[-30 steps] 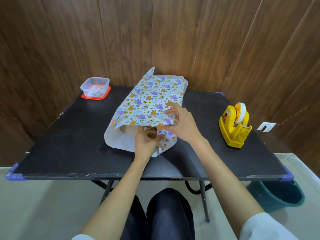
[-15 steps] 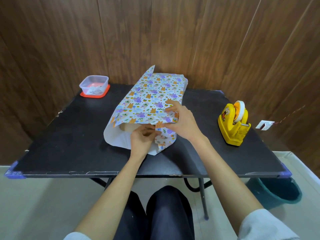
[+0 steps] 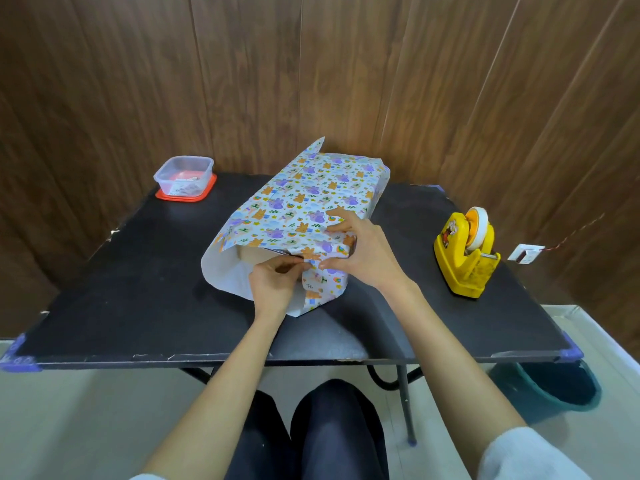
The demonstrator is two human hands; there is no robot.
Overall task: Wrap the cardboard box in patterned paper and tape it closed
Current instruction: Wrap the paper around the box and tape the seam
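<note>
Cardboard box (image 3: 257, 260) near-end fold: my left hand (image 3: 273, 287) pinches the patterned paper (image 3: 301, 199), my right hand (image 3: 365, 259) seemingly clamps its flap; next, the tape dispenser (image 3: 462, 261).

The patterned paper (image 3: 304, 202) is smooth with a faint sheen, plain matt white underneath; the sliver of cardboard box (image 3: 258, 258) looks dull brown, I think. The table (image 3: 138, 289) is matt black and scuffed, the tape dispenser (image 3: 462, 268) glossy yellow plastic, the wall (image 3: 346, 81) polished wood.

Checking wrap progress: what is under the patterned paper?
A strip of the cardboard box shows at the near open end. The rest is covered by the patterned paper.
</note>
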